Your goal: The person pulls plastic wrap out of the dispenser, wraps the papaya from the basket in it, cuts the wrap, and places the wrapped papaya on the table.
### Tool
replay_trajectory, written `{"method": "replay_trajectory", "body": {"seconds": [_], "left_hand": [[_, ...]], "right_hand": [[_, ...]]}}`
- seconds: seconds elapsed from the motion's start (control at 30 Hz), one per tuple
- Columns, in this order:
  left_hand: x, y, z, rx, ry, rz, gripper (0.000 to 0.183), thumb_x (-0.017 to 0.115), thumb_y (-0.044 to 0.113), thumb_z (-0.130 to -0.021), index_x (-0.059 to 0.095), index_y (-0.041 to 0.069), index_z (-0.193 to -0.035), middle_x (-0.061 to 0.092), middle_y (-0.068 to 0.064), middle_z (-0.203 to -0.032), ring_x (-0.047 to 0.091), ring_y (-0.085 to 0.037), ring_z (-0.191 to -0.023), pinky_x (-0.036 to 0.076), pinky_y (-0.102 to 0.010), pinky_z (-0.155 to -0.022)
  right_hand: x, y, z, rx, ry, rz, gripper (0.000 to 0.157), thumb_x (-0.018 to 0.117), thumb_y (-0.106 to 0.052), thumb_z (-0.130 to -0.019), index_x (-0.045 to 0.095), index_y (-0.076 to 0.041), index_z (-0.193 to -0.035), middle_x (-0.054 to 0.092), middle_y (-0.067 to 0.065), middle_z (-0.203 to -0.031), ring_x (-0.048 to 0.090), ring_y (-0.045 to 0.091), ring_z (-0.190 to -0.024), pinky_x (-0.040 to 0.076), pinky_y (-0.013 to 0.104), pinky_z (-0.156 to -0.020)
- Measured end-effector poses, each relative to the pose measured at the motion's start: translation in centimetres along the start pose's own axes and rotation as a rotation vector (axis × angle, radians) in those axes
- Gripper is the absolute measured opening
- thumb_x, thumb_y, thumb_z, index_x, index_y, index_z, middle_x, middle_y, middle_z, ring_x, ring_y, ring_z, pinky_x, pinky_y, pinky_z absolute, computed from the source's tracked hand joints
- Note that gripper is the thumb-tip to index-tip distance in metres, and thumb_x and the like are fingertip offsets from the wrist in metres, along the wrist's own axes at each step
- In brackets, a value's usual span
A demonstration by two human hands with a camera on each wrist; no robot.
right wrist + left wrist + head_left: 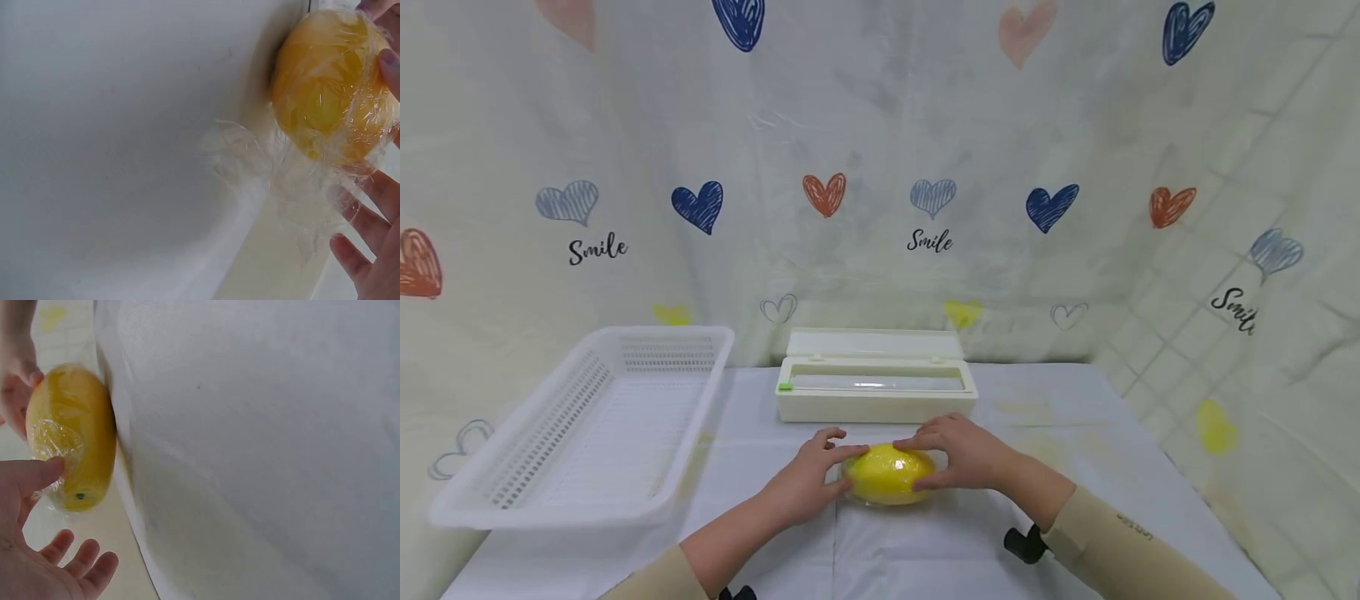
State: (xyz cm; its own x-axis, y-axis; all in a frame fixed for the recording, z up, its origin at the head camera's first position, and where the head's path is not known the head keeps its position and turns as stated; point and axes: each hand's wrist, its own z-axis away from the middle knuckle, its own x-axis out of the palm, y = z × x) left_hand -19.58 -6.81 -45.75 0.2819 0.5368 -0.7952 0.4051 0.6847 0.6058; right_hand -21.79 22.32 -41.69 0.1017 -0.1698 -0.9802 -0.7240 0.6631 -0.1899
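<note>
A yellow oval fruit (887, 479), wrapped in clear cling film, lies on the white-covered table between both hands. My left hand (805, 479) holds its left end between thumb and index finger, the other fingers spread away. At the right end, my right hand (962, 454) grips with the thumb low at the front and the index finger on top. In the left wrist view a small dark spot marks one end of the fruit (78, 437). Loose, crumpled cling film (237, 153) trails from the other end in the right wrist view.
Behind the fruit stands a white cling film dispenser (876, 408) with its lid raised and a green slider at its left. A white plastic basket (696, 417) sits at the left. A curtain with printed hearts (865, 108) hangs behind the table.
</note>
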Motion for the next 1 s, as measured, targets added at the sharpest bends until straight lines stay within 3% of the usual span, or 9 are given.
{"method": "replay_trajectory", "body": {"seconds": [0.17,0.3,0.47,0.67,0.8,1.0], "left_hand": [[-0.1,0.4,-0.4,-0.035,0.075,0.02,0.069,0.076,0.023,-0.087,0.045,0.023,-0.148,0.054,-0.001,-0.135,0.056,-0.024,-0.118,0.05,-0.046,-0.094],[-0.3,0.7,-0.3,-0.072,0.115,0.056,0.054,0.079,0.025,-0.085,0.057,0.019,-0.134,0.064,0.003,-0.129,0.059,-0.024,-0.12,0.048,-0.048,-0.098],[-0.5,0.7,-0.2,-0.016,0.101,-0.047,0.04,0.074,0.031,-0.089,0.068,0.02,-0.127,0.062,0.006,-0.135,0.057,-0.023,-0.125,0.046,-0.047,-0.102],[-0.5,0.4,-0.7,0.054,0.045,-0.218,0.046,0.065,0.035,-0.095,0.06,0.018,-0.138,0.054,0.004,-0.144,0.053,-0.022,-0.13,0.044,-0.044,-0.104],[-0.4,0.1,-1.1,0.048,0.048,-0.183,0.045,0.066,0.032,-0.095,0.06,0.019,-0.138,0.054,0.004,-0.144,0.053,-0.022,-0.13,0.044,-0.044,-0.104],[-0.6,-0.3,-1.7,0.032,0.027,-0.109,0.046,0.069,0.028,-0.094,0.06,0.023,-0.138,0.055,0.004,-0.143,0.053,-0.022,-0.13,0.044,-0.046,-0.105]], "right_hand": [[0.5,0.1,0.2,0.021,0.013,0.018,0.061,0.069,-0.063,-0.082,0.062,-0.034,-0.135,0.067,-0.017,-0.121,0.059,0.013,-0.109,0.043,0.044,-0.097],[0.9,0.1,0.5,0.044,0.019,0.036,0.063,0.067,-0.065,-0.082,0.061,-0.033,-0.137,0.067,-0.016,-0.121,0.06,0.012,-0.108,0.043,0.043,-0.096],[1.1,0.0,0.8,0.074,0.031,0.014,0.063,0.069,-0.062,-0.083,0.061,-0.031,-0.137,0.067,-0.015,-0.121,0.061,0.011,-0.106,0.044,0.043,-0.095],[1.4,0.0,0.9,0.104,0.046,-0.01,0.067,0.063,-0.069,-0.083,0.061,-0.029,-0.137,0.068,-0.015,-0.119,0.062,0.01,-0.105,0.045,0.042,-0.094],[1.5,0.0,0.8,0.13,0.046,-0.022,0.071,0.058,-0.074,-0.082,0.061,-0.029,-0.137,0.068,-0.014,-0.119,0.061,0.011,-0.105,0.044,0.043,-0.095],[1.2,-0.9,0.6,0.193,0.026,-0.03,0.072,0.064,-0.069,-0.081,0.058,-0.029,-0.141,0.07,-0.011,-0.115,0.062,0.013,-0.101,0.045,0.043,-0.094]]}}
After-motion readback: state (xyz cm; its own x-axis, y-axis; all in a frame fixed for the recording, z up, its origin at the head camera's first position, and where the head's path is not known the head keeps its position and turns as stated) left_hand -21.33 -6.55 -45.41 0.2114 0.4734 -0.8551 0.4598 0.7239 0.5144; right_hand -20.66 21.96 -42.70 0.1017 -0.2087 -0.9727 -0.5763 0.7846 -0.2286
